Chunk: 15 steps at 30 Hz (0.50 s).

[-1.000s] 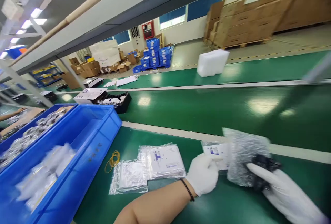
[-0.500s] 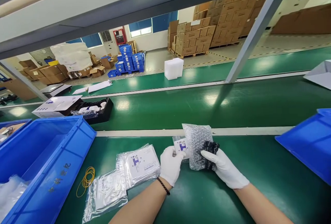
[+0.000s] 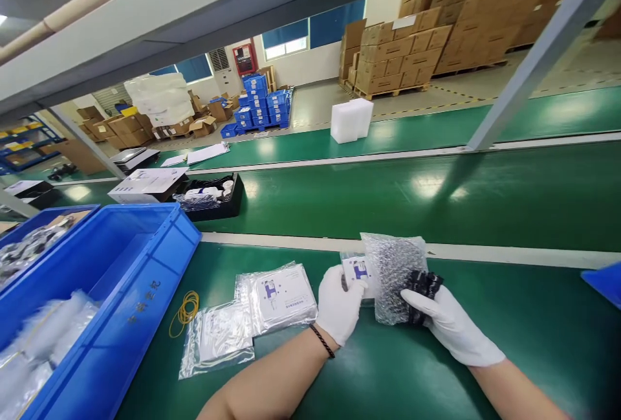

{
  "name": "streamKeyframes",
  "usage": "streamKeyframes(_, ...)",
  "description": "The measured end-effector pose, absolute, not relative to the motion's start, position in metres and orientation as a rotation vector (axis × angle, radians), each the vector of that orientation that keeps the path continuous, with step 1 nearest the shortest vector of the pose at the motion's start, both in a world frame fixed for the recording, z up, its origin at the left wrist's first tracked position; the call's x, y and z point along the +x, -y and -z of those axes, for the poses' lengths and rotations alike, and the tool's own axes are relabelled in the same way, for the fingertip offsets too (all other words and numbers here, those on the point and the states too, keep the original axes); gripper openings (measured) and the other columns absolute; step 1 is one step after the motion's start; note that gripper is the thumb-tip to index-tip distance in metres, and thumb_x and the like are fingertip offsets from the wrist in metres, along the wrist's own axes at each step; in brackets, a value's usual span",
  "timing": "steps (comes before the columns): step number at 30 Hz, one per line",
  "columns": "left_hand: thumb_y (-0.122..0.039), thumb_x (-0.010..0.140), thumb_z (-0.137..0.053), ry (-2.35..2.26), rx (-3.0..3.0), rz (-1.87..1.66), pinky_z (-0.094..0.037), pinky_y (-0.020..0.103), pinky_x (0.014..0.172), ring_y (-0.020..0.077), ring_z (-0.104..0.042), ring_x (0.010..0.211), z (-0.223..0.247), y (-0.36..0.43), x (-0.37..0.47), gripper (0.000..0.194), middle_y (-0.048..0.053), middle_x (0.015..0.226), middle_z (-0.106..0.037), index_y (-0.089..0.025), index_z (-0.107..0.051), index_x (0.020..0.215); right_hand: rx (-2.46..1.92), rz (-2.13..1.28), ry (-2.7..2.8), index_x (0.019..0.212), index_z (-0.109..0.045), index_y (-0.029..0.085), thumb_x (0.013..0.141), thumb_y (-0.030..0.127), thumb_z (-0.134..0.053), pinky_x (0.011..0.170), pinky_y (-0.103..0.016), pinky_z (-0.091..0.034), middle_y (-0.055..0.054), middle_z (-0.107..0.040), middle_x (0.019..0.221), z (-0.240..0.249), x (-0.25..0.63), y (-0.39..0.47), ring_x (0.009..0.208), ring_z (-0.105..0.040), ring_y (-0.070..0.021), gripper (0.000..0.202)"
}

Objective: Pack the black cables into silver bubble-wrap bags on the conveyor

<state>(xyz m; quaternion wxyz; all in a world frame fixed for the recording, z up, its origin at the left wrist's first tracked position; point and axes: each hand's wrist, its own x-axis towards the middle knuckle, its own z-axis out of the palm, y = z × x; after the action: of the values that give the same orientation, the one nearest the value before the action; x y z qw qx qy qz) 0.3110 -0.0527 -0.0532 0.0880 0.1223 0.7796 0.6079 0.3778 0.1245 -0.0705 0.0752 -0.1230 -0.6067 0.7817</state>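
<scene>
My left hand (image 3: 340, 303), in a white glove, pinches the edge of a white printed booklet (image 3: 358, 272) in a clear bag. Its right part is covered by a bubble-wrap pouch (image 3: 395, 271). White-gloved too, my right hand (image 3: 449, 323) is closed around a black cable bundle (image 3: 423, 290) that lies against the pouch's right side. Whether those fingers also grip the pouch I cannot tell. To the left of my left hand lies a stack of bagged white booklets (image 3: 286, 300), overlapping another clear bag (image 3: 218, 336) with white papers.
A blue bin (image 3: 160, 277) with clear bags inside stands at left, beside yellow rubber bands (image 3: 187, 310). On the belt beyond sits an open box with a black tray (image 3: 213, 213). A grey post (image 3: 533, 64) rises at right; a blue bin edge (image 3: 604, 284) shows far right.
The view has swung to the right side's loss, so everything sits further right in the picture. Both hands keep their hold on the booklet and the cable bundle.
</scene>
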Motion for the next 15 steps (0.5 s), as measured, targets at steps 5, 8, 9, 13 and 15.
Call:
streamKeyframes(5,-0.029,0.083,-0.06,-2.436,0.428,-1.735,-0.045,0.028,0.076,0.0175,-0.06,0.084,0.047,0.054,0.301,0.012,0.001,0.09,-0.068,-0.02,-0.065,0.089,-0.322,-2.302,1.95,0.119,-0.061,0.019,0.068,0.043,-0.085,0.101,-0.047,-0.048,-0.011,-0.063,0.118,0.081,0.376,-0.13,0.112,-0.056,-0.0368,0.062)
streamKeyframes(8,-0.028,0.082,-0.06,-2.578,0.501,-1.577,-0.045,0.029,0.072,0.0181,-0.059,0.079,0.028,0.062,0.273,0.01,0.001,0.081,-0.065,-0.018,-0.062,0.08,-0.381,-2.321,1.869,0.125,-0.059,0.023,0.068,0.045,-0.084,0.106,-0.048,-0.043,-0.009,-0.06,0.124,0.087,0.373,-0.132,0.116,-0.054,-0.0359,0.065)
streamKeyframes(9,-0.025,0.081,-0.06,-2.637,0.54,-1.548,-0.046,0.029,0.074,0.0185,-0.059,0.08,0.018,0.068,0.257,0.008,0.002,0.082,-0.065,-0.018,-0.062,0.081,-0.409,-2.33,1.823,0.126,-0.058,0.025,0.068,0.045,-0.083,0.108,-0.047,-0.041,-0.007,-0.059,0.126,0.088,0.372,-0.132,0.118,-0.052,-0.0354,0.066)
streamKeyframes(13,-0.008,0.074,-0.056,-2.748,0.79,-1.568,-0.044,0.028,0.095,0.019,-0.057,0.107,-0.032,0.104,0.167,0.056,0.007,0.121,-0.061,-0.018,-0.051,0.129,-0.529,-2.389,1.711,0.122,-0.063,0.036,0.063,0.049,-0.084,0.103,-0.046,-0.047,-0.004,-0.058,0.127,0.086,0.376,-0.13,0.119,-0.051,-0.0359,0.064)
streamKeyframes(15,-0.002,0.07,-0.056,-2.801,0.83,-1.471,-0.042,0.029,0.099,0.02,-0.056,0.113,-0.057,0.126,0.116,0.077,0.009,0.131,-0.056,-0.019,-0.038,0.142,-0.58,-2.314,1.763,0.116,-0.066,0.041,0.059,0.053,-0.085,0.092,-0.044,-0.055,-0.007,-0.061,0.121,0.082,0.378,-0.125,0.115,-0.054,-0.0366,0.061)
